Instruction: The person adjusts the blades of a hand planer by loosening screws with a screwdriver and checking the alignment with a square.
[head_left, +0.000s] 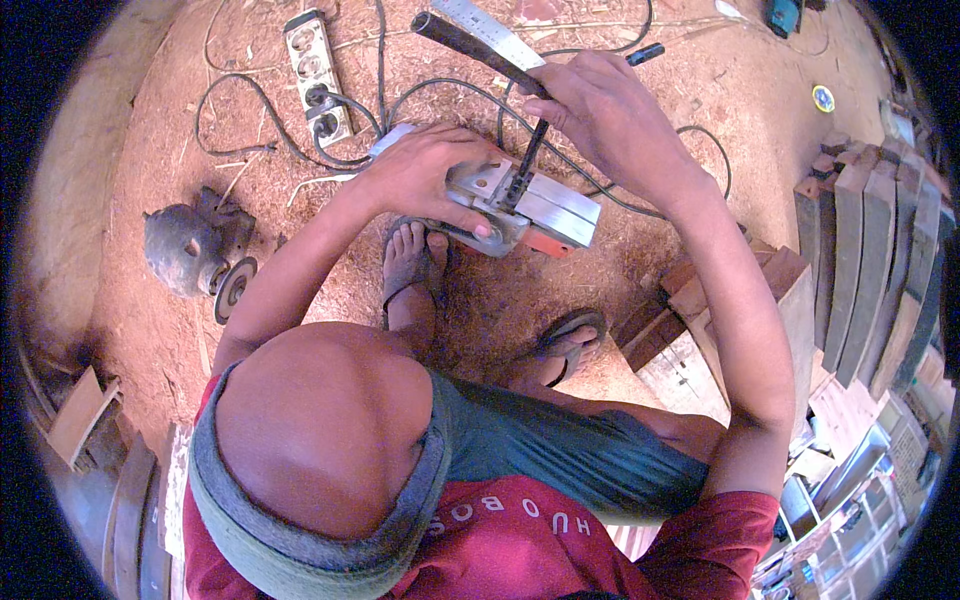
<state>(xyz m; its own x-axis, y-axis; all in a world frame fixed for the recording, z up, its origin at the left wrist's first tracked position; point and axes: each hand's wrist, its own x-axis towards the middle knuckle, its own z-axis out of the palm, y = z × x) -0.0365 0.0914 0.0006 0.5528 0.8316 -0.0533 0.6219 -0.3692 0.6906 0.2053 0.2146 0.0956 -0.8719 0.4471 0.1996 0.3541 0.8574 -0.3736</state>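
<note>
An upturned electric planer (562, 208) lies near my feet, its shiny metal sole upward and a red body below. My left hand (425, 165) grips its left end, thumb along the near edge and fingers over the far side. In my right hand (610, 115) is a dark wrench with a tubular handle (475, 50). Its thin shaft (536, 150) runs down to the slot in the middle of the planer's sole. A silvery metal strip with ruler-like marks (495, 32) lies alongside the handle and passes behind my right hand; whether I hold it is unclear.
Beyond the planer, a power strip (312, 62) and black cables (440, 85) lie on the shaving-covered ground. A bench grinder (185, 245) stands left. Stacked timber (860, 250) lines the right side. My sandalled feet (410, 260) are close to the planer.
</note>
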